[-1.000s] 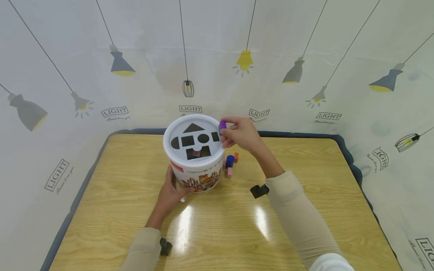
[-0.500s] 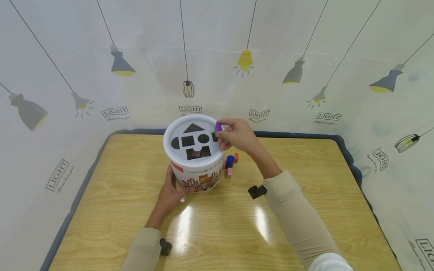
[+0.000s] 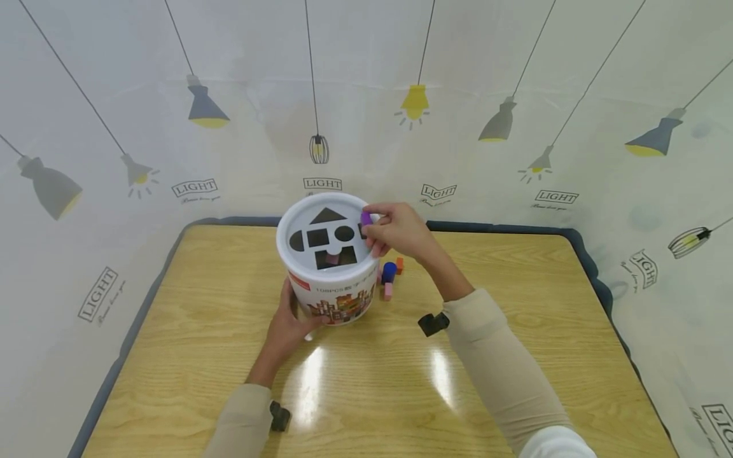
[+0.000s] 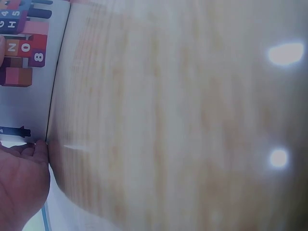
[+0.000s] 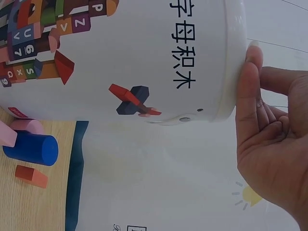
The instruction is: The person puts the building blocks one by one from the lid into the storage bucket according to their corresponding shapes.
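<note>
A white bucket (image 3: 338, 296) with printed toy blocks on its side stands upright on the table. Its white lid (image 3: 298, 219) has several dark cut-out shapes. My left hand (image 3: 291, 327) holds the lower left of the bucket, thumb across the front; the left wrist view shows part of that hand (image 4: 24, 178) against the wall. Between thumb and index finger, my right hand (image 3: 401, 232) pinches a purple block (image 3: 366, 218) at the small slot by the lid's right rim. In the right wrist view the purple block is hidden behind the right hand (image 5: 276, 125).
Right of the bucket lie a blue cylinder (image 3: 389, 272), an orange block (image 3: 399, 266) and a pink block (image 3: 388, 292). Another pink piece (image 5: 29, 126) lies partly hidden beside the bucket. A lamp-printed sheet (image 3: 366, 127) rises behind the wooden table (image 3: 515, 331).
My right hand has moved slightly left with the purple block, from the lid's rim to over the right-hand slot, and a little lower. The left hand and bucket have stayed put.
</note>
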`<state>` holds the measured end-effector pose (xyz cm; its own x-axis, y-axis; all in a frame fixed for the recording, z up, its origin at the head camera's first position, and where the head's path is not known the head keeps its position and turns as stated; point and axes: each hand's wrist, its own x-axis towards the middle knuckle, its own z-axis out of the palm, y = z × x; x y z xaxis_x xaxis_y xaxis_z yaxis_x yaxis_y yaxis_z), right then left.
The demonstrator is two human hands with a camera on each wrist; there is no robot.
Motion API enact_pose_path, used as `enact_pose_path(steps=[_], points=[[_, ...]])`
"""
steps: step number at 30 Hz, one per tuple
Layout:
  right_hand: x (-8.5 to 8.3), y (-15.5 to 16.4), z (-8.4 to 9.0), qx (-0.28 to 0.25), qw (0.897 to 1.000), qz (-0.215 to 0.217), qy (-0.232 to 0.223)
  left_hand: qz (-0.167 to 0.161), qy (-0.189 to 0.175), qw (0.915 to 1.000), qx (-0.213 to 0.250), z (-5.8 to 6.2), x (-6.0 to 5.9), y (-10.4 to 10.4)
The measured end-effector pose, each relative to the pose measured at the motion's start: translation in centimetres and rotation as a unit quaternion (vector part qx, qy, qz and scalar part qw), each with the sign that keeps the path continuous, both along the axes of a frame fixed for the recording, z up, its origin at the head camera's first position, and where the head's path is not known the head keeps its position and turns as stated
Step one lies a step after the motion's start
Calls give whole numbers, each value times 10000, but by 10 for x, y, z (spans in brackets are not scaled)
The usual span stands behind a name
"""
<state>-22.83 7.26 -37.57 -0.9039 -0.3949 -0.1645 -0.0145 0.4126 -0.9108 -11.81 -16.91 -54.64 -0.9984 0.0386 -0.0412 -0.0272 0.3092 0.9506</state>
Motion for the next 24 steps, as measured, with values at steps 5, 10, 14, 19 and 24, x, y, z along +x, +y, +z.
enact_pose_path(steps=[5,10,14,19,24], points=[[0,1,-1,-65,10000,30,44,0,24,10000,23,1,0,1],[0,0,0,32,9999,55,78,8,20,10000,-37,1,1,1],[-2,-4,3,409,9988,203,180,-2,52,10000,-60,1,0,1],[-4,-9,9,916,9941,480,318,-15,97,9999,-77,-1,0,0],[-5,-13,12,1242,9892,696,350,-15,46,10000,3,-1,0,0]])
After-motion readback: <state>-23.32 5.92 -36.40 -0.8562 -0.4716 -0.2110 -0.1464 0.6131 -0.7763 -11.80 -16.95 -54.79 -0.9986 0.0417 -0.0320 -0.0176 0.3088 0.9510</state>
